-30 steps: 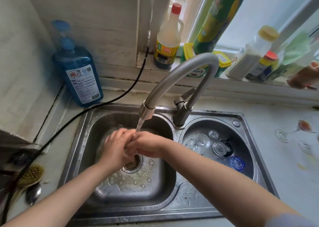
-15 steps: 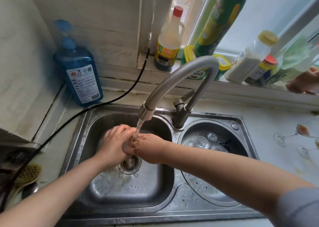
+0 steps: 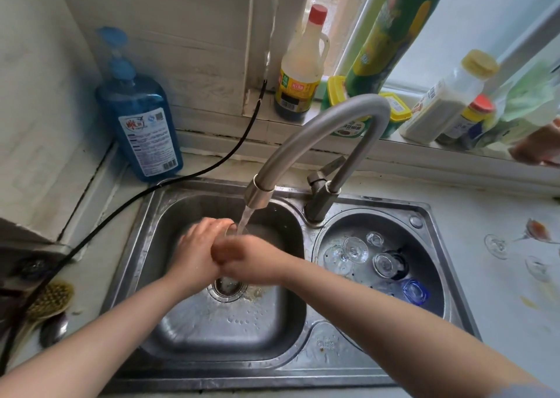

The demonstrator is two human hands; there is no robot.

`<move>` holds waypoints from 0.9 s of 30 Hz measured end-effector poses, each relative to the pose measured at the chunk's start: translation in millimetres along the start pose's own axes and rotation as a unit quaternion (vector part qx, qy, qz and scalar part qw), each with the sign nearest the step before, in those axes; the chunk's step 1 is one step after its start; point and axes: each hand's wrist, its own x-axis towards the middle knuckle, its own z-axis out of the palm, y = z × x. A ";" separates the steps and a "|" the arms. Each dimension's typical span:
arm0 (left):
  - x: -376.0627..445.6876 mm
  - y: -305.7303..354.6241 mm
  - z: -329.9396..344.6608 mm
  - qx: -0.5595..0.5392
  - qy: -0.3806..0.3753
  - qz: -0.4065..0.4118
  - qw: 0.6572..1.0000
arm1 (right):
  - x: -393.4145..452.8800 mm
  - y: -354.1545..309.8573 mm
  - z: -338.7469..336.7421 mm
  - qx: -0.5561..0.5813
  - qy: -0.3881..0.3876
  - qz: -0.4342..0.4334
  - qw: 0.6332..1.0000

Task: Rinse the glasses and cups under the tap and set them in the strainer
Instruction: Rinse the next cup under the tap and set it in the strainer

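Here the glass (image 3: 232,229) sits gripped between left hand (image 3: 198,250) and right hand (image 3: 245,258).

A single head-worn wide-angle view looks steeply down, close over the sink (image 3: 291,364), facing the window sill (image 3: 378,152).

- The sink (image 3: 303,364) sits in the desk (image 3: 500,306), with a square basin on the left and the round strainer (image 3: 424,240) on the right.
- The tap (image 3: 321,143) rises behind, between the two, its spout over the left basin.
- Both hands, the left hand (image 3: 197,252) and right hand (image 3: 251,261), meet around a glass (image 3: 231,229) under the spout.
- Upturned glasses (image 3: 356,249) lie in the strainer.
- A soap bottle (image 3: 142,119) stands at the desk's back left corner.
- Bottles (image 3: 300,70) line the windowsill behind.
- A brush (image 3: 48,303) lies at the desk's left edge.
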 end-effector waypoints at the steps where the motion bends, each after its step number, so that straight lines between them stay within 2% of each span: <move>1: 0.9 1.0 -2.6 -0.006 -0.012 0.004 1.000 | -4.2 10.2 -0.7 -0.173 -0.013 -0.083 0.981; 2: 0.7 1.7 -4.3 -0.012 -0.028 0.008 0.999 | -6.7 19.8 -5.4 -0.293 -0.026 -0.150 0.944; 3: 0.1 2.2 -5.1 -0.018 -0.041 0.013 0.999 | -8.0 28.0 -12.5 -0.365 -0.031 -0.207 0.907; 5: -1.7 2.7 -3.9 -0.027 -0.051 0.013 0.998 | -9.0 42.2 -22.3 -0.429 -0.030 -0.275 0.860; 7: -2.5 1.6 0.1 -0.023 -0.049 0.011 0.998 | -11.5 40.5 -15.4 -0.452 -0.028 -0.233 0.860; 8: -2.6 0.8 2.7 -0.017 -0.043 0.011 0.999 | -11.6 38.3 -4.7 -0.421 -0.032 -0.176 0.889; 9: -2.8 -0.6 5.7 -0.011 -0.038 0.013 0.999 | -12.9 30.9 4.6 -0.322 -0.038 -0.103 0.940; 10: -3.9 -1.0 8.1 -0.008 -0.035 0.011 0.999 | -14.2 20.3 11.5 -0.171 -0.041 -0.029 0.984; 11: -5.6 -0.5 9.8 -0.007 -0.032 0.011 0.999 | -13.8 9.3 14.7 0.002 -0.033 0.030 0.999; 12: -7.3 0.2 11.2 -0.002 -0.023 0.018 1.000 | -11.6 1.0 14.6 0.173 -0.008 0.073 0.982; 13: -8.7 0.6 12.3 0.007 -0.008 0.030 0.999 | -9.9 -5.2 12.1 0.302 0.005 0.109 0.947; 14: -9.0 1.1 12.3 0.016 0.007 0.043 0.999 | -10.3 -9.1 10.4 0.357 0.005 0.125 0.926; 15: -8.0 1.3 11.3 0.022 0.018 0.052 0.998 | -11.2 -8.2 8.2 0.328 -0.001 0.117 0.937; 16: -6.5 0.8 9.3 0.028 0.018 0.055 0.998 | -12.9 -4.4 6.9 0.209 -0.009 0.075 0.975; 17: -5.4 1.5 6.4 0.029 0.008 0.051 0.998 | -16.1 1.0 6.1 0.012 -0.023 0.018 1.000; 18: -4.4 2.4 3.5 0.026 -0.009 0.040 0.999 | -18.2 11.4 4.3 -0.187 -0.027 -0.043 0.981; 19: -4.3 3.1 1.5 0.022 -0.027 0.031 0.999 | -19.9 20.5 -0.3 -0.326 -0.029 -0.103 0.939; 20: -4.9 4.3 -0.1 0.020 -0.039 0.025 0.999 | -21.3 28.2 -5.8 -0.396 -0.025 -0.164 0.903; 22: -6.3 5.8 -1.2 0.017 -0.043 0.021 0.999 | -21.7 41.6 -14.9 -0.441 -0.015 -0.256 0.860; 24: -5.8 6.9 -0.8 0.017 -0.051 0.014 0.998 | -21.6 47.4 -13.7 -0.438 0.006 -0.261 0.861; 26: -5.6 6.5 0.8 0.021 -0.065 0.011 0.998 | -23.5 37.1 0.6 -0.352 0.014 -0.179 0.919; 27: -6.1 5.7 2.0 0.025 -0.074 0.010 0.997 | -24.4 27.3 7.9 -0.246 0.008 -0.120 0.962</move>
